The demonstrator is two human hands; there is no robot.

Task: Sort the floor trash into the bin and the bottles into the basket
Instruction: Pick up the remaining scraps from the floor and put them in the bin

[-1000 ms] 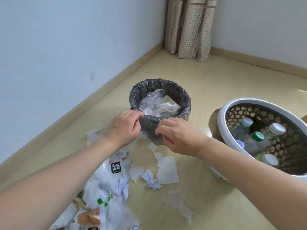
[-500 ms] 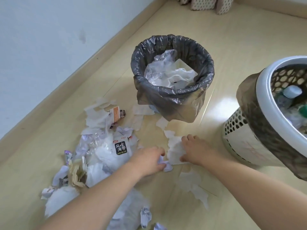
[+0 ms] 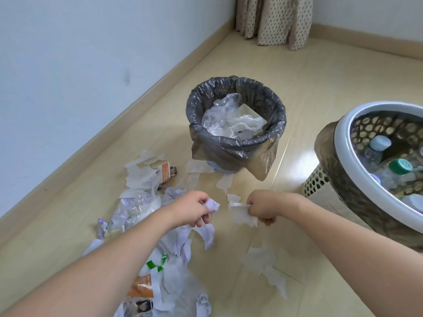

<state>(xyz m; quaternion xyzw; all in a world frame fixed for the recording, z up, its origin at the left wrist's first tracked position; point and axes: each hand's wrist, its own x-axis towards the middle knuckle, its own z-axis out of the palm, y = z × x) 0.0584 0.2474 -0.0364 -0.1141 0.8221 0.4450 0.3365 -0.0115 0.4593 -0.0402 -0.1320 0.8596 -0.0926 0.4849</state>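
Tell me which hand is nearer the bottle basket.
Right. The right hand, pinching a white tissue, is just left of the basket; the left hand, gripping a crumpled paper, is farther left, over the trash pile.

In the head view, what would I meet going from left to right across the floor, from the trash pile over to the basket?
Trash pile → left hand gripping a crumpled paper → right hand pinching a white tissue → basket with bottles.
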